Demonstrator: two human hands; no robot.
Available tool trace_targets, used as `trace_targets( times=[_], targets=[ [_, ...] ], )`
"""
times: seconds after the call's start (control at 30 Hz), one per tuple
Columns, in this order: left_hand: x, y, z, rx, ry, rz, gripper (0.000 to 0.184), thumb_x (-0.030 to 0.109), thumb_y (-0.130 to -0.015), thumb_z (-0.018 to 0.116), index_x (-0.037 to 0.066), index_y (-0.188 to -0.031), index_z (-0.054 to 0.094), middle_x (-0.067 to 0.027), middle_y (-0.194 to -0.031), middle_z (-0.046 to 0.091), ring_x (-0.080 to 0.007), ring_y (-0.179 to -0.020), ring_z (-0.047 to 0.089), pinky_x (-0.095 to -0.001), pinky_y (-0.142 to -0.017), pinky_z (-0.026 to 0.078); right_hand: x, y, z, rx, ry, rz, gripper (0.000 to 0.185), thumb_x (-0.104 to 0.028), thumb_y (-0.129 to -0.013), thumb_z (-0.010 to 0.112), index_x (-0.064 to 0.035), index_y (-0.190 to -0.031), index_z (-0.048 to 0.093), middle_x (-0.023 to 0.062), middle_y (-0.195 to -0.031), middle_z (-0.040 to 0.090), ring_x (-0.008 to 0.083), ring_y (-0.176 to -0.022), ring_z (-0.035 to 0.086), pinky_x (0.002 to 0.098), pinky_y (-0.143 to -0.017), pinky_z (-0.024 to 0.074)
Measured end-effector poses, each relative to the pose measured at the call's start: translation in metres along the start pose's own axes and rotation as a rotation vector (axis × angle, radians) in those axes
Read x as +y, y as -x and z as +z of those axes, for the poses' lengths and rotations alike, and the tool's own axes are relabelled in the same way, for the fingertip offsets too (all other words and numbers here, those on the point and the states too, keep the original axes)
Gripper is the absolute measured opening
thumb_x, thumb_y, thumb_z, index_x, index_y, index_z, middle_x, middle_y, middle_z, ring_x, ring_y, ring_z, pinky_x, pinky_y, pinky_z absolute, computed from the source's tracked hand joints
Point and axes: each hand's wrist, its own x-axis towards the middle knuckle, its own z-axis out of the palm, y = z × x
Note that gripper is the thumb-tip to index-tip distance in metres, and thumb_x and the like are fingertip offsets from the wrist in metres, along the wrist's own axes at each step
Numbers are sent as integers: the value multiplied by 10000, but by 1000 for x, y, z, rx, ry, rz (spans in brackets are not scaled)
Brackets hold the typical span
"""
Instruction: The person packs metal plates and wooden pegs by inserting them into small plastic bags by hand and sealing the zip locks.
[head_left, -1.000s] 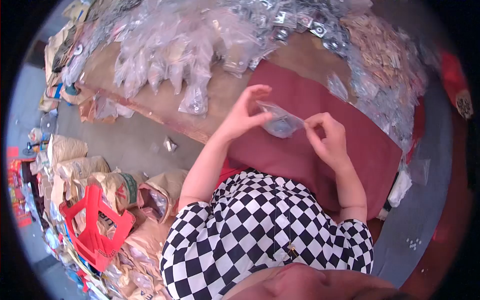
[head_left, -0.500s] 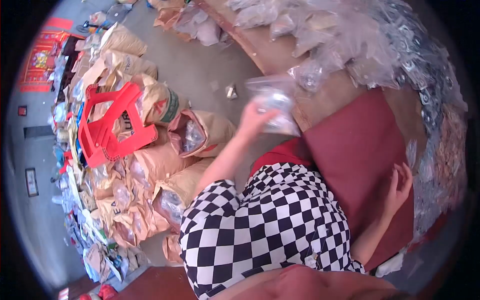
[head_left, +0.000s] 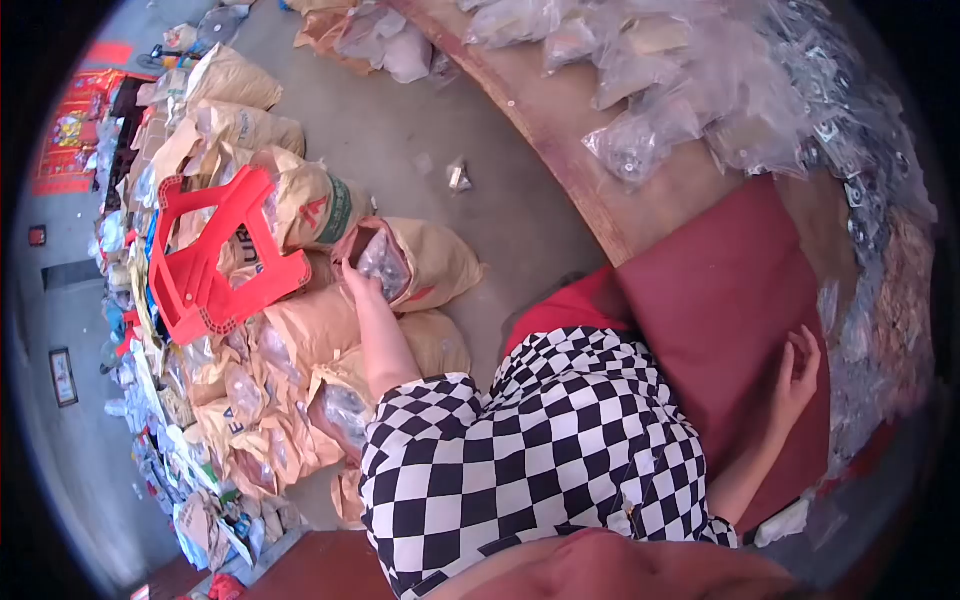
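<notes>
My left hand (head_left: 360, 284) reaches to the mouth of a brown paper sack (head_left: 437, 262) lying on its side. Its fingers look extended at the sack's rim, close to clear plastic bags (head_left: 381, 262) inside; the fingertips are partly hidden. My right hand (head_left: 797, 378) rests over a maroon sheet (head_left: 715, 290), fingers apart and slightly curled, holding nothing. The sheet lies across my lap and against the table edge.
A red plastic stool (head_left: 220, 255) lies tipped on the paper sacks at left. Several filled clear bags (head_left: 640, 130) cover the brown tabletop (head_left: 560, 140) at upper right, beside piled small metal-looking parts (head_left: 865, 170). A small piece (head_left: 458, 178) lies on the floor.
My left hand has swung left from the table edge to the sack's mouth. The clear plastic bag it held is no longer seen in it. My right hand has hardly moved.
</notes>
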Motion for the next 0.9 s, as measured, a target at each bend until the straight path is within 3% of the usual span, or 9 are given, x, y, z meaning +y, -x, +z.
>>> trace_targets(
  times=[0.1, 0.13, 0.2, 0.27, 0.3, 0.53, 0.67, 0.8, 0.9],
  targets=[
    [-22, 15, 42, 26, -74, 112, 486, 450, -897, 586, 84, -1217, 594, -88, -1242, 589, -228, -1188, 513, -371, -1002, 424, -2, 3, -1, -9, 99, -58, 291, -57, -962, 578, -23, -1250, 599, 110, -1147, 662, 197, -1058, 627, 314, -930, 482],
    [-17, 43, 60, -208, -61, -37, 347, 435, -891, 572, 110, -1005, 622, -60, -957, 613, -209, -880, 580, -342, -740, 482, 3, 4, -2, -16, 104, -42, 277, -77, -954, 594, -23, -1225, 616, 112, -1146, 666, 200, -1065, 629, 324, -935, 481],
    [-17, 113, 113, -153, -251, 265, 199, 300, -919, 514, 150, -806, 578, 38, -585, 415, -114, -493, 394, -314, -415, 276, 5, 5, -3, -14, 241, -44, 234, -90, -920, 625, -32, -1144, 657, 127, -1114, 681, 249, -1041, 653, 344, -921, 488],
    [-38, 77, 122, -180, -370, 755, 293, 195, -962, 572, 0, -1181, 594, -112, -1096, 614, -190, -984, 573, -331, -867, 480, -7, 0, -9, -29, 257, -128, 195, -85, -899, 640, -50, -1088, 675, 122, -1065, 688, 281, -1009, 659, 348, -870, 509],
    [-37, 124, 145, -290, -416, 849, 449, 196, -979, 575, -49, -1344, 483, -166, -1356, 511, -245, -1223, 486, -371, -1083, 355, -7, -6, -11, -9, 270, -185, 183, -82, -898, 640, -54, -1075, 677, 117, -1050, 687, 271, -974, 665, 340, -832, 520],
    [-59, 312, 236, -914, -486, 1392, 558, 99, -911, 601, 10, -1423, 398, -139, -1482, 418, -324, -1409, 333, -453, -1177, 204, -3, -93, -1, -98, 60, -41, 341, -107, -895, 646, -90, -1233, 606, 103, -1118, 672, 241, -974, 664, 333, -804, 543],
    [-94, 377, 254, -1294, -564, 1752, 528, 139, -794, 705, 69, -1290, 538, -164, -1389, 494, -373, -1367, 393, -537, -1140, 265, -15, -168, 53, 210, 395, -481, 592, -196, -848, 707, -155, -1390, 473, 139, -1271, 602, 296, -1152, 597, 428, -1020, 438],
    [-124, 448, 268, -1916, -660, 1498, 490, 70, -795, 697, 84, -1265, 560, -144, -1329, 558, -378, -1293, 482, -534, -1095, 356, -26, -227, 82, 138, 461, -587, 353, -200, -850, 686, -148, -1195, 628, 94, -1128, 670, 278, -1111, 609, 445, -979, 447],
    [-133, 469, 279, -2006, -671, 1362, 524, 38, -799, 696, 81, -1300, 550, -150, -1322, 559, -372, -1294, 482, -504, -1092, 378, -47, -226, 72, 144, 350, -643, 127, -192, -874, 655, -99, -940, 711, 67, -963, 703, 272, -1001, 639, 422, -865, 492]
  ],
)
